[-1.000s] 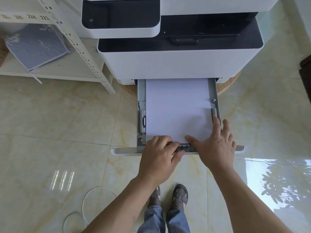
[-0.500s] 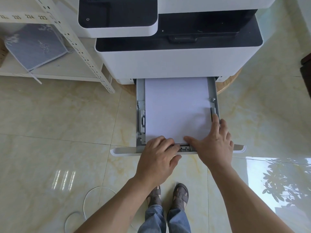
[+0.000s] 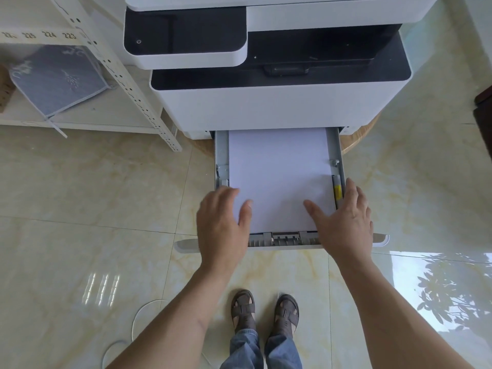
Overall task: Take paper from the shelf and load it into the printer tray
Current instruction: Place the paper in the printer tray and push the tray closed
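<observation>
A white stack of paper (image 3: pixel 279 177) lies flat in the grey printer tray (image 3: pixel 285 238), which is pulled out from the bottom of the white and black printer (image 3: pixel 266 107). My left hand (image 3: pixel 223 225) hovers over the tray's near left corner, fingers spread, thumb on the paper's edge. My right hand (image 3: pixel 343 219) rests flat at the near right corner, thumb on the paper and fingers along the right side guide with its yellow tab (image 3: pixel 337 191). Neither hand holds anything.
A cream metal shelf (image 3: pixel 127 75) stands left of the printer, holding a grey-blue pouch (image 3: pixel 58 78). The printer sits on a round wooden base (image 3: pixel 362 134). A white cable (image 3: pixel 138 315) loops on the glossy tiled floor near my sandalled feet (image 3: pixel 263 310).
My left hand has left the tray's front guide, moved to the left and opened flat. My right hand shifted slightly outward along the right guide. The rear guide is now uncovered.
</observation>
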